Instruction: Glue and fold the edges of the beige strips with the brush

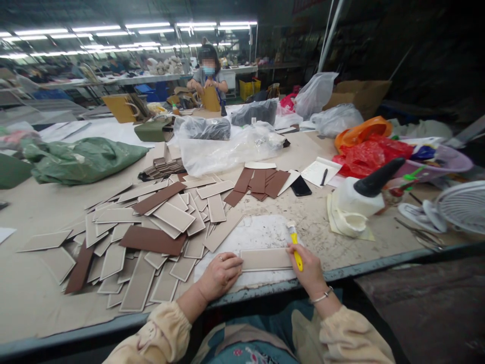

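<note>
A beige rectangular panel (266, 259) with a pale border lies on a white sheet (257, 230) at the table's front edge. My left hand (222, 273) is closed at the panel's left end, fingertips on its edge. In my right hand (308, 268) is a small brush (294, 247) with a yellow handle, its pale bristles pointing away from me. The fingers of that hand also meet the panel's right end. Left of the sheet spreads a loose pile of similar beige panels (174, 217), with some brown panels (153, 239) among them.
To the right stand a white container (358, 197) with a black cone-shaped top, scissors (419, 233) and a white fan (464, 205). A phone (301, 186) lies beyond the sheet. Plastic bags (223, 146) cover the table's middle. Across the table a masked person (208, 76) handles a tan piece.
</note>
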Demonstrator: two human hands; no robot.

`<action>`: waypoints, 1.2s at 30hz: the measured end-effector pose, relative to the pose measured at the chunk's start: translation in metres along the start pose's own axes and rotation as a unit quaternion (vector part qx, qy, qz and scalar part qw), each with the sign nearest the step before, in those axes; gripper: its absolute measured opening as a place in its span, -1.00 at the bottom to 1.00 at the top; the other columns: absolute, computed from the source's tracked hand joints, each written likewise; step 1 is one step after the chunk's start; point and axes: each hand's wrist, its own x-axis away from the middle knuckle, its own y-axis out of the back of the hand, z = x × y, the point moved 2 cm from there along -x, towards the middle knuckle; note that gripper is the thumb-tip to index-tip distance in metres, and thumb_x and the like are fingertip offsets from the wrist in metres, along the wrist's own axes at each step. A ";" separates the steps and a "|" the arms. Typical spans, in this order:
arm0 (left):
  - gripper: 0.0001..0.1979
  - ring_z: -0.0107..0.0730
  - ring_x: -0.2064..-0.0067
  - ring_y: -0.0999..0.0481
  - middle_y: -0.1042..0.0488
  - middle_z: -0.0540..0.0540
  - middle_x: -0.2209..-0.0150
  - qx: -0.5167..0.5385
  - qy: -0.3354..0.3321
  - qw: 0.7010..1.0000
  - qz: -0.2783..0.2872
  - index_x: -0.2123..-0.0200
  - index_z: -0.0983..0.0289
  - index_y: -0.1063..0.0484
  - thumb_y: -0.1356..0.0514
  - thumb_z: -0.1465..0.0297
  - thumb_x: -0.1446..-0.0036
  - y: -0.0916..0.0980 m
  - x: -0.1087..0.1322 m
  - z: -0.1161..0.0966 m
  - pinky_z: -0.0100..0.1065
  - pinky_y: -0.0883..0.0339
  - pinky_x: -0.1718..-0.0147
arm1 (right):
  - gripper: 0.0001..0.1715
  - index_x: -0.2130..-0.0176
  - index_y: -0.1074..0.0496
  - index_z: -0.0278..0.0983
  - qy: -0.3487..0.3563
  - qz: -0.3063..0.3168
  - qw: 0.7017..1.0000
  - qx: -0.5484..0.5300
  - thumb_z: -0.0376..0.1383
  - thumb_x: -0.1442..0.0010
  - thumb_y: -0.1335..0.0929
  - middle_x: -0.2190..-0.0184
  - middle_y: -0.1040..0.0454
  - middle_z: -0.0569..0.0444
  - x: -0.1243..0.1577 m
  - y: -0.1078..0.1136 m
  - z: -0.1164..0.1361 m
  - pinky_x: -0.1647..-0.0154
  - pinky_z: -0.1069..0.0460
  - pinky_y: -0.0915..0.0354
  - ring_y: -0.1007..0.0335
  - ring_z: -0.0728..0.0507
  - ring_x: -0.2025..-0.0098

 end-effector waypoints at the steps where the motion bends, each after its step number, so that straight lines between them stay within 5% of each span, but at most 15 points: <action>1: -0.81 -0.26 0.08 -0.40 -0.52 0.11 0.11 0.000 0.000 1.000 0.001 0.25 0.24 -0.52 -0.09 0.46 -0.24 0.000 0.000 0.000 -0.16 -0.40 0.07 | -0.88 0.27 -0.38 -0.20 0.000 -0.001 1.000 0.000 -0.30 -0.25 -0.25 0.28 -0.56 0.03 0.000 0.000 0.000 0.24 -0.02 -0.44 -0.53 -0.15 0.24; 36: -0.82 -0.26 0.05 -0.41 -0.52 0.09 0.08 -0.005 0.001 1.000 0.008 0.20 0.25 -0.48 -0.08 0.48 -0.24 -0.006 0.003 0.002 -0.18 -0.37 0.03 | -0.87 0.26 -0.40 -0.26 0.015 0.024 0.999 0.036 -0.38 -0.25 -0.25 0.34 -0.50 0.01 0.004 0.001 -0.001 0.23 -0.02 -0.32 -0.39 -0.14 0.27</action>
